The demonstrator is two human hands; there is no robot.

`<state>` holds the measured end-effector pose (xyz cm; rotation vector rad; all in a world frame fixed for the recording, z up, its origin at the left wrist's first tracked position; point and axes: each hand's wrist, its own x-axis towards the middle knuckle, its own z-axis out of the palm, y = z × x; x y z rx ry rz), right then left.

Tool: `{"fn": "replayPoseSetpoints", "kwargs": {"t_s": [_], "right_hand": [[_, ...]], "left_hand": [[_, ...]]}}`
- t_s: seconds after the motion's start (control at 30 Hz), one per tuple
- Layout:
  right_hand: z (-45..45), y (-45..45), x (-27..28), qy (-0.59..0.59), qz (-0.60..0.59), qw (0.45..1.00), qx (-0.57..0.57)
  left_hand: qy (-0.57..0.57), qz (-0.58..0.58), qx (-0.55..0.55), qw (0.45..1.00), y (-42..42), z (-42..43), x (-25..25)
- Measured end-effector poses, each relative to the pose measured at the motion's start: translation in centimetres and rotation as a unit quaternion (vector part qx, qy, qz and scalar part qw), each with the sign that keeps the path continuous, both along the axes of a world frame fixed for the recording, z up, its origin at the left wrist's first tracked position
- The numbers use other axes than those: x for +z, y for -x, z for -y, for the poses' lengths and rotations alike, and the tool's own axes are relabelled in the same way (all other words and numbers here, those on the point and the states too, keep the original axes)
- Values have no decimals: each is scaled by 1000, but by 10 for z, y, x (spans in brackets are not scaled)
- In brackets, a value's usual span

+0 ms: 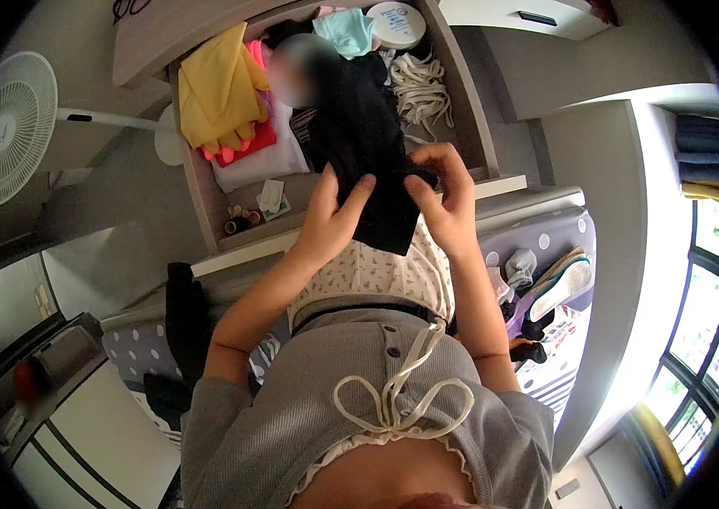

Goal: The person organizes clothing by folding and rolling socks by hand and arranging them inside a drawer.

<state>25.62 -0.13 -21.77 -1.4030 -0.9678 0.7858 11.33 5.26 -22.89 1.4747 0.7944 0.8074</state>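
Note:
Both hands hold a black cloth (385, 204) over the front of an open drawer (205, 199). My left hand (331, 216) grips its left side, thumb on top. On the right side my right hand (448, 204) pinches the cloth between thumb and fingers. The cloth's lower end hangs down over the patterned shorts, and its upper part runs into dark fabric in the drawer. Folded yellow cloth (217, 89) lies at the drawer's left. Bundled white cord (421, 89), a round white container (397, 25) and light-blue cloth (347, 32) are at its right and back.
A white fan (10, 129) stands at the left. Behind the lap is a bed with a dotted grey cover (576, 242), holding socks, a light-soled shoe (565, 284) and dark clothes (186, 310). A window (703, 305) is at the right.

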Motion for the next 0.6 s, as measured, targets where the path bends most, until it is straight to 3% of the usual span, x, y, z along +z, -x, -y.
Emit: {"fn": "replayPoseSetpoints", "kwargs": {"t_s": [0.1, 0.2, 0.3, 0.4, 0.43, 0.53, 0.57, 0.6], "right_hand": [[-14, 4, 4, 43, 54, 998, -3], [-18, 3, 3, 32, -88, 996, 1], [-20, -3, 2, -39, -151, 988, -10], [-22, -14, -1, -82, -247, 965, -5], [-20, -20, -4, -90, -271, 958, 9], [-16, -23, 5, -123, -382, 912, 81], [-15, -25, -2, -135, -372, 913, 103], [-13, -23, -8, -136, -345, 922, 114]], "left_hand": [[-8, -19, -31, 999, 3, -3, -3], [-17, 35, 23, 999, -1, -2, -4], [30, 48, 60, 997, 4, -9, -8], [42, -275, 14, 961, 30, -27, -18], [-7, -306, -41, 951, 36, -36, -7], [-60, -251, 46, 965, 38, -47, 5], [14, -128, 25, 991, 33, -46, 1], [160, -33, -25, 986, 27, -42, 2]]}}
